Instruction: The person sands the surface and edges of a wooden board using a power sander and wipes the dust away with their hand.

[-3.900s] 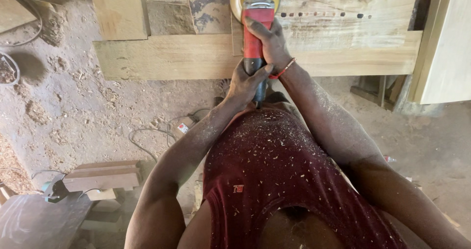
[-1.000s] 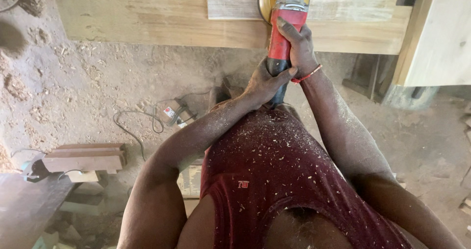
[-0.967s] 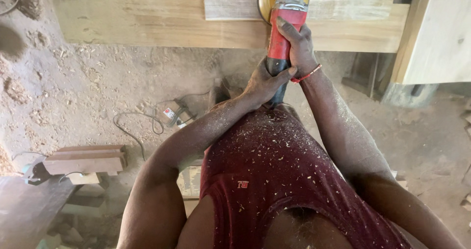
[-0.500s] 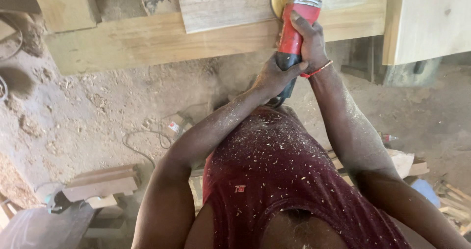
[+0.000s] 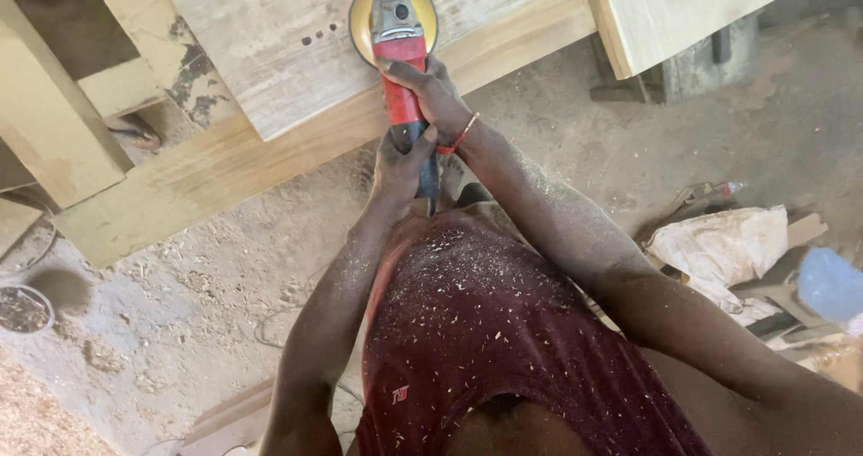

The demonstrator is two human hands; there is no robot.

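A red and grey angle grinder [image 5: 401,56] with a round yellow sanding disc [image 5: 361,11] rests on a pale wooden board [image 5: 270,43] that has a row of small dark holes. My right hand [image 5: 436,92] wraps the red body just behind the head; a red band circles that wrist. My left hand [image 5: 398,164] grips the dark rear end of the handle, close to my chest. Sawdust covers both forearms and my dark red shirt [image 5: 485,330].
A long plank [image 5: 225,164] lies under the board, and another pale panel [image 5: 683,7] stands at the upper right. Crumpled white sacking [image 5: 719,245], wood scraps and something blue [image 5: 831,281] lie at the right. Sawdust covers the dirt floor [image 5: 180,303]; a round dish [image 5: 22,308] sits far left.
The view has swung and tilted, so the boards now slant. The grinder sits further left on the holed board. Both hands keep the same grip.
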